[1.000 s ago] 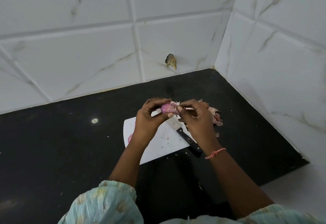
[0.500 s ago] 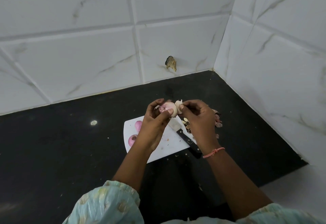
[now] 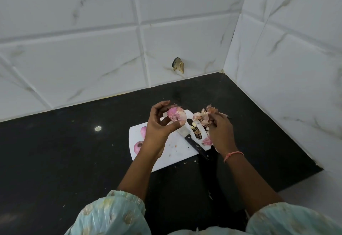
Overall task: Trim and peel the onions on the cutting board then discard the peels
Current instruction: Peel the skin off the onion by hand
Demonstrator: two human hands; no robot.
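My left hand [image 3: 160,125] grips a partly peeled pink onion [image 3: 176,116] above the white cutting board [image 3: 172,153]. My right hand [image 3: 221,132] is off to the right of it, over the pile of onion peels [image 3: 202,117] at the board's far right edge; its fingers curl down among the peels, and whether they pinch a peel is hidden. Two peeled onions [image 3: 138,146] lie at the board's left edge, partly behind my left wrist. A black-handled knife [image 3: 194,145] lies on the board between my hands.
The board sits on a black counter [image 3: 64,151] in a corner of white tiled walls [image 3: 92,49]. A chipped hole [image 3: 178,65] marks the back wall. Small peel scraps [image 3: 185,162] lie by the board's near edge. A white ledge [image 3: 314,188] borders the counter at right.
My right hand pulled away from the onion and moved right and down to the peel pile. My left hand kept the onion and tilted it, showing more peeled surface.
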